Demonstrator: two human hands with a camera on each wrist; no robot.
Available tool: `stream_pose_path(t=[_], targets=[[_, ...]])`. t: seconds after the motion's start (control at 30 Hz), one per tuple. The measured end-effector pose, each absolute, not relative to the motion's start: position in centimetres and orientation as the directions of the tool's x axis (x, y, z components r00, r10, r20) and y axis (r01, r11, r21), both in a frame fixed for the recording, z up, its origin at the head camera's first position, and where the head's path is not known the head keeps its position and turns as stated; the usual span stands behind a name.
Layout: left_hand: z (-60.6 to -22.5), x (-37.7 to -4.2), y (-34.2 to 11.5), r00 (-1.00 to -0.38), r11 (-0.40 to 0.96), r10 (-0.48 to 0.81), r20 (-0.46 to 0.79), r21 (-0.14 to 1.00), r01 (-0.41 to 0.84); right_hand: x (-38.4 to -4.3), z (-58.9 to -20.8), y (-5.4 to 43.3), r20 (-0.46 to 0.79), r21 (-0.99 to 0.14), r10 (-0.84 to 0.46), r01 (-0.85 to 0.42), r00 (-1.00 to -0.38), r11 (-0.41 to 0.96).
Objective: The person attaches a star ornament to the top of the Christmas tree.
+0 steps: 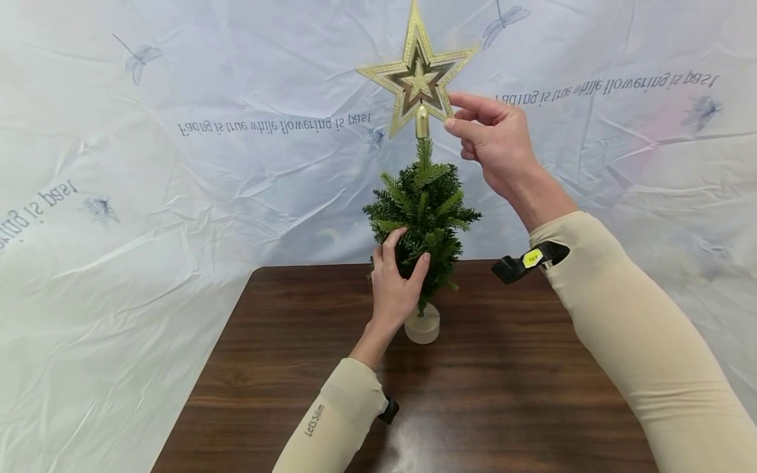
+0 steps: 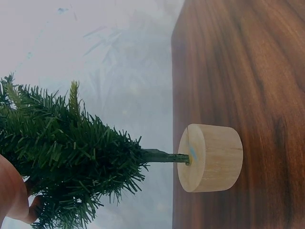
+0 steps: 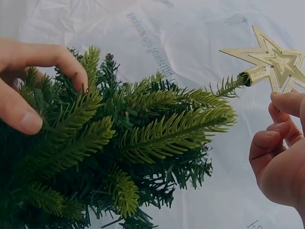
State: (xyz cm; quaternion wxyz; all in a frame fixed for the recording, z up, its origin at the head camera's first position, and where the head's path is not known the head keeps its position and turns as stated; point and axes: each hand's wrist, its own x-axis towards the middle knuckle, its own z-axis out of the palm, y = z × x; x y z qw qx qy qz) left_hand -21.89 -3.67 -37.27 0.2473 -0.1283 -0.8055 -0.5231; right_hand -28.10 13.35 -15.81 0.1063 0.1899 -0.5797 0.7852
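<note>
A small artificial Christmas tree (image 1: 422,207) stands upright on a round wooden base (image 1: 422,326). My left hand (image 1: 395,289) holds the tree's foliage from the front, thumb and fingers curled around its lower branches. Above it, my right hand (image 1: 493,135) pinches the lower right point of a gold star tree topper (image 1: 418,83) between thumb and fingers. The topper's hollow socket (image 3: 257,75) sits over the tip of the top branch (image 3: 228,87); how deep the tip goes is hidden. In the left wrist view, a bare green trunk (image 2: 164,156) runs into the base.
The tree stands on a dark wood-grain table (image 1: 296,341), near its back edge. Behind it hangs a pale, wrinkled cloth (image 1: 266,171) printed with lettering and dragonflies. Each sleeved forearm carries a black wrist camera mount (image 1: 526,263).
</note>
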Motion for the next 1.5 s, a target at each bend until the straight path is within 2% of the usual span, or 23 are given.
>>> stream_pose_path(t=[0.73, 1.5], targets=[[-37.1, -22.0, -3.6, -0.836, 0.417, -0.042, 0.547, 0.77, 0.483, -28.5, -17.4, 14.2, 0.342, -0.89, -0.003, -0.323, -0.94, -0.322], [-37.4, -21.8, -3.7, -0.839, 0.413, -0.055, 0.542, 0.777, 0.475, -28.7, -19.3, 13.7, 0.433, -0.843, 0.098, -0.441, -0.896, -0.307]])
